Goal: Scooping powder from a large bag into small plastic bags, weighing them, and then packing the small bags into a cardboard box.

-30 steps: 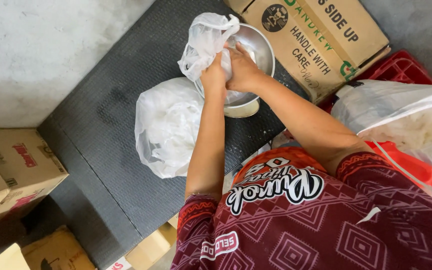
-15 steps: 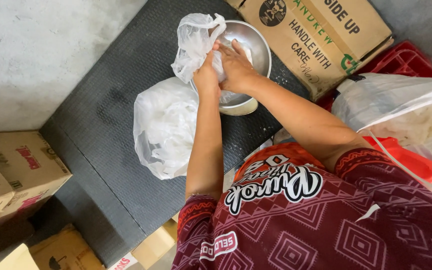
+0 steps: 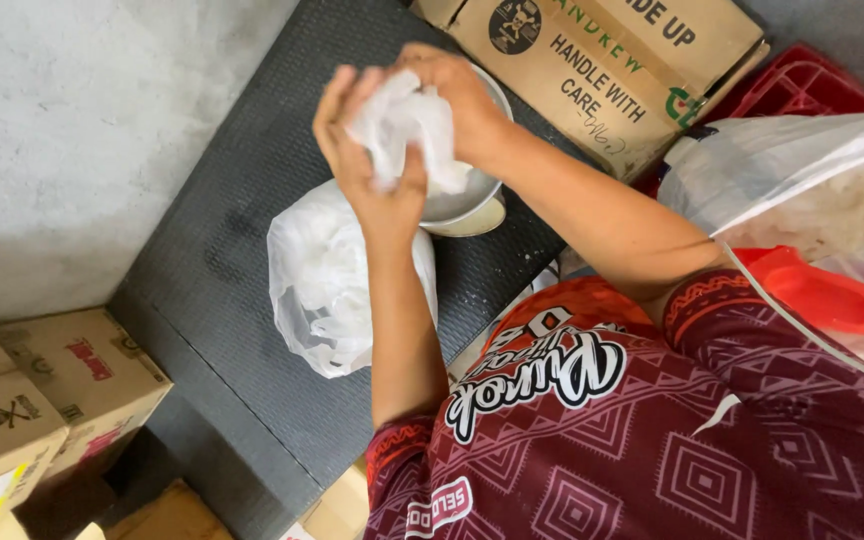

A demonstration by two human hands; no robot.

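A crumpled white plastic bag (image 3: 404,128) is bunched between a person's two bare hands, held up over a metal bowl (image 3: 462,195) that rests on a dark textured mat (image 3: 222,240). The left hand (image 3: 367,165) is raised with its palm turned toward the bag and its fingers spread upward, pressing the thin plastic from one side. The right hand (image 3: 457,95) curls over the top and far side of the bundle, its fingers closed onto the plastic, so that both hands are clamped on the same bag. Whether anything is inside the bag cannot be told.

Just below the bowl, touching its near edge, a larger translucent white plastic sack (image 3: 337,285) lies slumped on the mat, partly hidden by the left forearm. The mat runs diagonally across a grey concrete floor (image 3: 72,130).

Beyond the bowl, at the top of the view, sits a printed cardboard box (image 3: 602,70), with a red plastic crate (image 3: 802,90) beside it. At the right, a clear bag of white clumped material (image 3: 812,190) lies over a red object (image 3: 817,295). At the lower left stand several smaller cardboard boxes (image 3: 42,400). The person wears a maroon patterned shirt (image 3: 652,440).
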